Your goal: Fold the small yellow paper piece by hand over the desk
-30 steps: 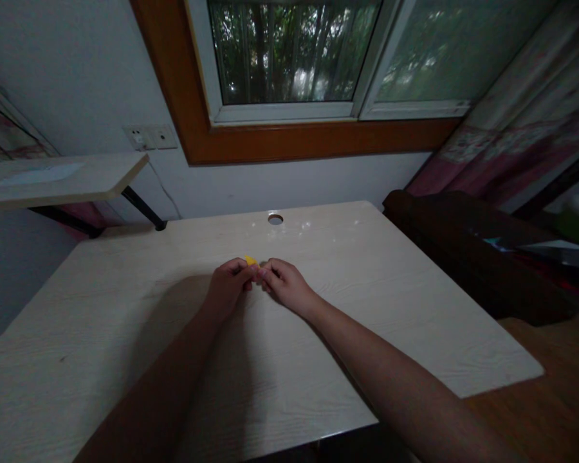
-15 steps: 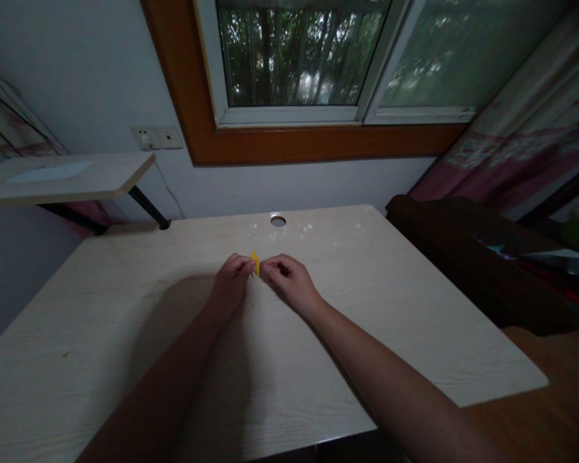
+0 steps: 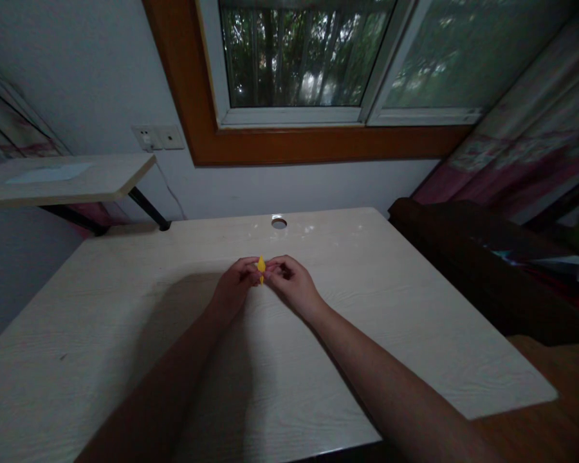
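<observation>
A small folded piece of yellow paper (image 3: 261, 265) is pinched between the fingertips of both my hands, just above the pale wooden desk (image 3: 125, 321). My left hand (image 3: 235, 286) grips it from the left with fingers curled. My right hand (image 3: 291, 283) grips it from the right, fingers curled too. Both forearms reach in from the near edge. Most of the paper is hidden by my fingers.
A round cable hole (image 3: 278, 223) sits near the desk's far edge. A side shelf (image 3: 62, 177) juts out at the left under a wall socket (image 3: 157, 137). A dark sofa arm (image 3: 468, 251) stands to the right, below a window (image 3: 309, 58).
The yellow paper has turned between my fingertips from lying flat to standing upright and narrow. Both hands stayed together at the desk's middle.
</observation>
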The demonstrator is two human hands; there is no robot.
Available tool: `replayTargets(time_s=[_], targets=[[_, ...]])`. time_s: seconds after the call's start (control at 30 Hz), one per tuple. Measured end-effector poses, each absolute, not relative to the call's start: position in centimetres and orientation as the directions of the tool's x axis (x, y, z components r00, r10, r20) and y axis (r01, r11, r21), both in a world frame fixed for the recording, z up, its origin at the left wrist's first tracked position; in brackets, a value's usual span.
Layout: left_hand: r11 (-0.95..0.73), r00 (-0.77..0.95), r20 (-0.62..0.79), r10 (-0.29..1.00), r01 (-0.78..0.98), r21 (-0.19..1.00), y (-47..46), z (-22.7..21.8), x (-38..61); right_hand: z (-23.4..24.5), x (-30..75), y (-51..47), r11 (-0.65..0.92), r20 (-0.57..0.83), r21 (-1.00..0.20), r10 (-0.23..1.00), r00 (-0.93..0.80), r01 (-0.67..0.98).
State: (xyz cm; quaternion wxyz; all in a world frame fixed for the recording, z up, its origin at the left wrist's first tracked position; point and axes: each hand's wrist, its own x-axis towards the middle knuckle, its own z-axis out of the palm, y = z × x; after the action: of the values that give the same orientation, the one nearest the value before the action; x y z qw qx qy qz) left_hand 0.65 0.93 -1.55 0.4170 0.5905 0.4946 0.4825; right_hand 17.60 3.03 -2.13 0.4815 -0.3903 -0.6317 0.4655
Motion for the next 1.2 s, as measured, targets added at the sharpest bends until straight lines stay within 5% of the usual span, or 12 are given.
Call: replayTargets(time_s=[0.3, 1.2], targets=[[-0.233, 0.018, 0.233, 0.972, 0.162, 0.959, 1.0, -2.2, 0.9, -2.4, 17.7, 3.4, 0.149, 0.169, -0.985, 0.944, -0.282, -0.091], [-0.261, 0.091, 0.253, 0.963, 0.094, 0.961, 0.6, -2.8, 0.8, -2.2, 18.2, 3.3, 0.069, 0.123, -0.985, 0.920, -0.373, -0.156]])
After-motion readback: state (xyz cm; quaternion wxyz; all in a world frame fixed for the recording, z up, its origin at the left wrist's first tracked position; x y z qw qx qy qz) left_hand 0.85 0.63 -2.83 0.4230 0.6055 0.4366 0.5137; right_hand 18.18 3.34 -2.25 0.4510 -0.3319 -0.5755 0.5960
